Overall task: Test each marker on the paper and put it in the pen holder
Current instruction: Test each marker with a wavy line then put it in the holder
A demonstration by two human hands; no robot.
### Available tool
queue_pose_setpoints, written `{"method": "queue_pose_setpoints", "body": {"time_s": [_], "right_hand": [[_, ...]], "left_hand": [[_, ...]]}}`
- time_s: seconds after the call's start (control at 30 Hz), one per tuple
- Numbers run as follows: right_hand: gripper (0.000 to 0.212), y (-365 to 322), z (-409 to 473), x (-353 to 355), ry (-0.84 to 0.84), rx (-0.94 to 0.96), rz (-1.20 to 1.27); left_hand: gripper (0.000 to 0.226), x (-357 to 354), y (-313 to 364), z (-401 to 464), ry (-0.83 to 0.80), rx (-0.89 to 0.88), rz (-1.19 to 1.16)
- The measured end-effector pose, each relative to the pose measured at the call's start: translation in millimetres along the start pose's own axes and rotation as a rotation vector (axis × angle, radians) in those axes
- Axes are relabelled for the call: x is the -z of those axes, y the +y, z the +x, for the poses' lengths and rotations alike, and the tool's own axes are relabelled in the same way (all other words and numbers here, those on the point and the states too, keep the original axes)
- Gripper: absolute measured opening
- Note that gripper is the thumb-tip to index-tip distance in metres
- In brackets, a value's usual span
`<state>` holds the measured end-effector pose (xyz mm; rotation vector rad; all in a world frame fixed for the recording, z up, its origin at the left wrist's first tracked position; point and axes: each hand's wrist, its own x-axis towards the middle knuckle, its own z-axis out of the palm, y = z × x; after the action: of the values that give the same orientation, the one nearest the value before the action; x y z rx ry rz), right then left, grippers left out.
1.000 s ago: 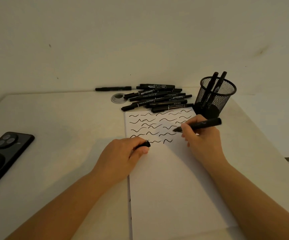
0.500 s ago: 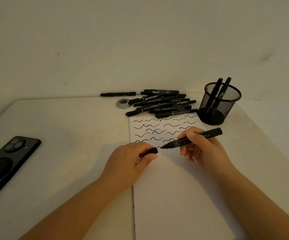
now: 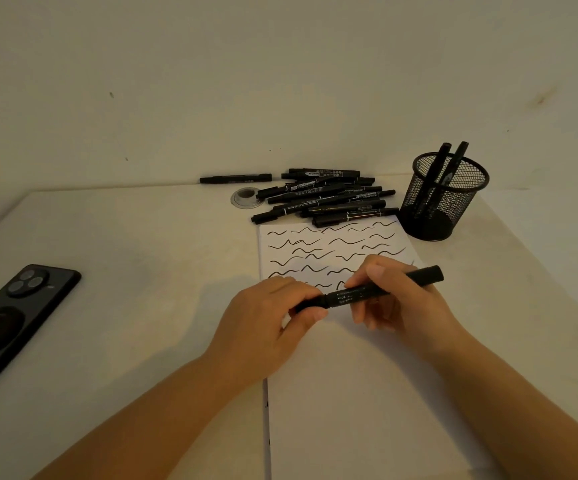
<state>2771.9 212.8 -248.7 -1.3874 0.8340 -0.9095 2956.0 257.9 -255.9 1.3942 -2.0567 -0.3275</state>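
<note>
Right now both hands are holding one black marker [image 3: 367,291] just above the paper [image 3: 349,375]: the left hand [image 3: 266,327] is pinching its cap end between thumb and fingers, and the right hand [image 3: 398,299] is gripping the barrel, whose far end is pointing toward the pen holder [image 3: 443,199]. Wavy test strokes are filling the sheet's top part. A pile of markers [image 3: 325,199] is lying beyond the paper, just beside the mesh holder, where two markers are standing. A phone [image 3: 10,317] is lying at the surface's [image 3: 124,271] left edge.
</note>
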Motion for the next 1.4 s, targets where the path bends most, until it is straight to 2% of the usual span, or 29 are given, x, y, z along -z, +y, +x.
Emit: {"method": "queue_pose_setpoints", "body": {"time_s": [0.4,0.6,0.7,0.83,1.17,1.27,1.4], "right_hand": [[0.031,7.9,0.0,-11.1,0.167,0.001,0.068],[0.032,10.3,-0.5,-11.3,0.202,0.051,0.050],[0.031,8.2,-1.9,-11.0,0.178,0.096,0.051],[0.031,3.3,-6.1,-11.0,0.138,0.195,0.050],[0.026,6.7,-6.6,-8.3,0.001,0.322,0.034],[0.026,8.1,-3.6,-6.5,0.001,0.301,-0.008],[0.018,6.0,2.0,-4.8,0.013,0.219,-0.034]], "left_hand": [[0.034,-9.1,10.3,1.0,-0.010,-0.023,-0.027],[0.029,-11.3,10.6,3.0,-0.126,0.084,-0.256],[0.021,-10.3,12.8,2.3,-0.179,0.132,-0.387],[0.023,-7.7,16.5,2.0,-0.244,0.190,-0.528],[0.023,-1.1,16.4,2.9,-0.375,0.219,-0.662],[0.022,-1.5,12.1,5.6,-0.328,0.248,-0.693],[0.017,-0.3,1.2,8.1,-0.159,0.288,-0.643]]}}
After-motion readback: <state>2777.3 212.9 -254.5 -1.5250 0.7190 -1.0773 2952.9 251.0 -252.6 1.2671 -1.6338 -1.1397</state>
